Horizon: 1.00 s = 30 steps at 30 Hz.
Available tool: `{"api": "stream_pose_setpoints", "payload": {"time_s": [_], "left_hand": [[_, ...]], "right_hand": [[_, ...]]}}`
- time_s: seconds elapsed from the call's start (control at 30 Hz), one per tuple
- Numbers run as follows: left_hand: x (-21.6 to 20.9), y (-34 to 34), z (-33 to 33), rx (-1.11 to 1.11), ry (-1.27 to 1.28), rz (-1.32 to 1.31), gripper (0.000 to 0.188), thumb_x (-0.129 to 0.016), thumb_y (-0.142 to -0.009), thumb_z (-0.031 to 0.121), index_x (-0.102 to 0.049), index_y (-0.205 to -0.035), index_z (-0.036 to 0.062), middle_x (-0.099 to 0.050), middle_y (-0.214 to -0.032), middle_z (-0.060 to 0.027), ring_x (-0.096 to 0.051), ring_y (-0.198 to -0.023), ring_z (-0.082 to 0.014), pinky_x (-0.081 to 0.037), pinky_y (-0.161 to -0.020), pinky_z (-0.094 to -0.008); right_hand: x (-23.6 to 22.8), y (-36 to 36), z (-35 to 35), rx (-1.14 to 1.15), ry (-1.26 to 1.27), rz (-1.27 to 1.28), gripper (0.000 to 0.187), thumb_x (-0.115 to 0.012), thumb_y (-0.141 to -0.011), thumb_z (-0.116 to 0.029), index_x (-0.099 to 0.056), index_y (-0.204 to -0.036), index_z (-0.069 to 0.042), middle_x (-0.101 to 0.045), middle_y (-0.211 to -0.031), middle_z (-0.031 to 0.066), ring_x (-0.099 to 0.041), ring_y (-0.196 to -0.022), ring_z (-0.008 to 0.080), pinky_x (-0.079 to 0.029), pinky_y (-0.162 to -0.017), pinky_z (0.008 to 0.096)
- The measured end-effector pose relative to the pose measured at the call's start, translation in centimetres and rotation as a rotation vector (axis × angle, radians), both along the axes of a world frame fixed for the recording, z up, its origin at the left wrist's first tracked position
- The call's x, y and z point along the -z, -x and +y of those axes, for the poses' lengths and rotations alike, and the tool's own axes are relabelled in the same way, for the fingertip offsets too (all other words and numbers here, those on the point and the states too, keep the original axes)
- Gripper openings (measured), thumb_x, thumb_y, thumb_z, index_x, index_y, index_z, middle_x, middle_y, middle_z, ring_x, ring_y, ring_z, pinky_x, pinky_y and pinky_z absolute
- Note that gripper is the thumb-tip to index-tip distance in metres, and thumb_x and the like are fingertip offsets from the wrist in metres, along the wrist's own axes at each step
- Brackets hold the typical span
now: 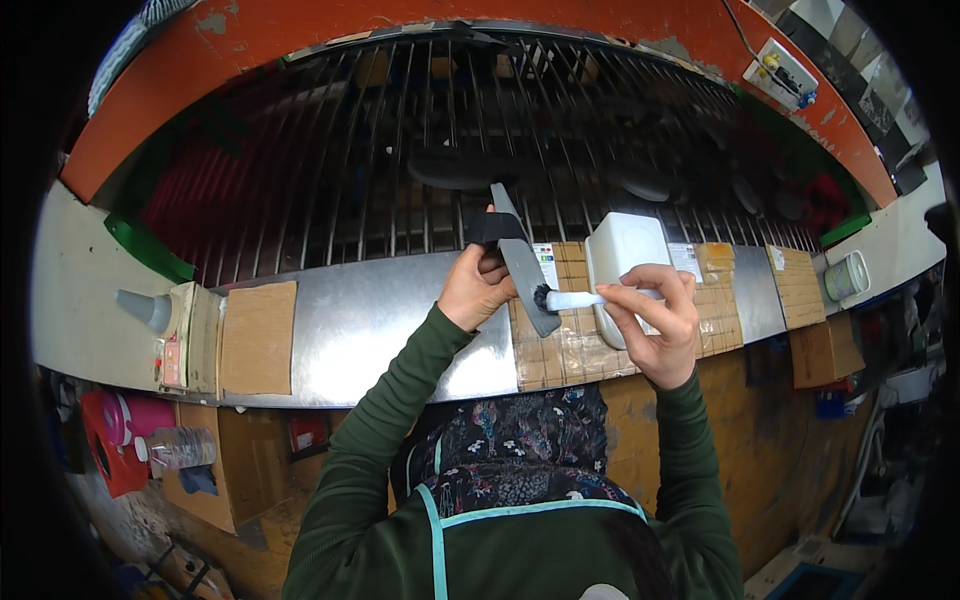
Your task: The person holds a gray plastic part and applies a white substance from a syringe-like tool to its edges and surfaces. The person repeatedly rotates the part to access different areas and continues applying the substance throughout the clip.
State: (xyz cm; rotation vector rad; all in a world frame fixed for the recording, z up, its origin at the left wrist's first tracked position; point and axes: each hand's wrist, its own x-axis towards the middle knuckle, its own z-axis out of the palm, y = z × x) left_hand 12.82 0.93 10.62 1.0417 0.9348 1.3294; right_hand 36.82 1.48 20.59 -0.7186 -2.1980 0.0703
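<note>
A grey sandal sole (524,272) with a black strap (492,229) across it is tilted up on edge over the bench. My left hand (474,287) is closed around it by the strap. In my right hand (662,325), a brush (574,299) with a white handle is pinched between thumb and fingers. Its dark bristles touch the sole's face near the lower end. Behind my right hand stands a white plastic container (632,246), its opening partly hidden. It rests on the taped cardboard (560,365) covering part of the metal bench.
Beyond the bench runs a rack of metal bars (330,190) with dark soles (452,170) lying on it, inside an orange frame (330,22). A grey cup (145,309) sits far left, a white-and-green tub (846,277) far right. A clear bottle (180,448) lies lower left.
</note>
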Motion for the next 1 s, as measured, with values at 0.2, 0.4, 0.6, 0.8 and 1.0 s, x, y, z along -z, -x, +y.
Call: {"api": "stream_pose_setpoints", "payload": {"time_s": [0.2, 0.4, 0.6, 0.8, 1.0], "left_hand": [[1.0, -0.3, -0.1, 0.013, -0.031, -0.115, 0.071, -0.071, -0.088, 0.031, -0.030, -0.137, -0.0002, -0.061, -0.117, -0.0142, -0.063, -0.103, -0.0202, -0.054, -0.087, -0.0311], [0.9, -0.3, -0.9, 0.098, 0.059, -0.189, 0.078, -0.072, -0.080, 0.049, -0.039, -0.135, 0.0036, -0.060, -0.120, -0.0110, -0.065, -0.102, -0.0200, -0.057, -0.084, -0.0352], [0.0, -1.0, -1.1, 0.142, 0.178, -0.149, 0.082, -0.059, -0.081, 0.062, -0.033, -0.135, 0.0052, -0.060, -0.118, -0.0107, -0.065, -0.103, -0.0218, -0.057, -0.086, -0.0393], [-1.5, -1.5, -2.3, 0.165, 0.289, -0.313, 0.062, -0.062, -0.090, 0.048, -0.044, -0.136, 0.0107, -0.055, -0.126, -0.0105, -0.061, -0.110, -0.0218, -0.059, -0.085, -0.0399], [-2.2, -2.0, -3.5, 0.256, 0.431, -0.451, 0.062, -0.051, -0.095, 0.051, -0.036, -0.141, 0.0118, -0.049, -0.133, -0.0133, -0.058, -0.115, -0.0263, -0.056, -0.091, -0.0469]], "right_hand": [[-0.5, 0.4, 0.2, -0.012, -0.027, 0.026, 0.027, -0.077, -0.070, -0.005, -0.076, -0.095, -0.013, -0.063, -0.088, 0.0018, -0.052, -0.078, 0.0156, -0.033, -0.073, 0.0317], [-1.1, 0.8, 0.3, -0.028, -0.043, 0.012, 0.029, -0.077, -0.069, -0.002, -0.076, -0.096, -0.012, -0.062, -0.090, 0.0032, -0.051, -0.081, 0.0173, -0.037, -0.073, 0.0309], [-1.6, 1.3, 0.4, -0.056, -0.073, 0.019, 0.029, -0.078, -0.068, -0.002, -0.076, -0.095, -0.012, -0.062, -0.090, 0.0027, -0.050, -0.080, 0.0176, -0.038, -0.072, 0.0299], [-2.2, 1.6, 0.4, -0.073, -0.098, 0.010, 0.031, -0.078, -0.067, -0.001, -0.076, -0.095, -0.012, -0.062, -0.091, 0.0025, -0.049, -0.080, 0.0173, -0.039, -0.071, 0.0301], [-2.3, 1.9, 0.7, -0.084, -0.115, 0.029, 0.028, -0.079, -0.068, -0.007, -0.076, -0.095, -0.016, -0.063, -0.089, -0.0001, -0.051, -0.073, 0.0135, -0.032, -0.070, 0.0313]]}}
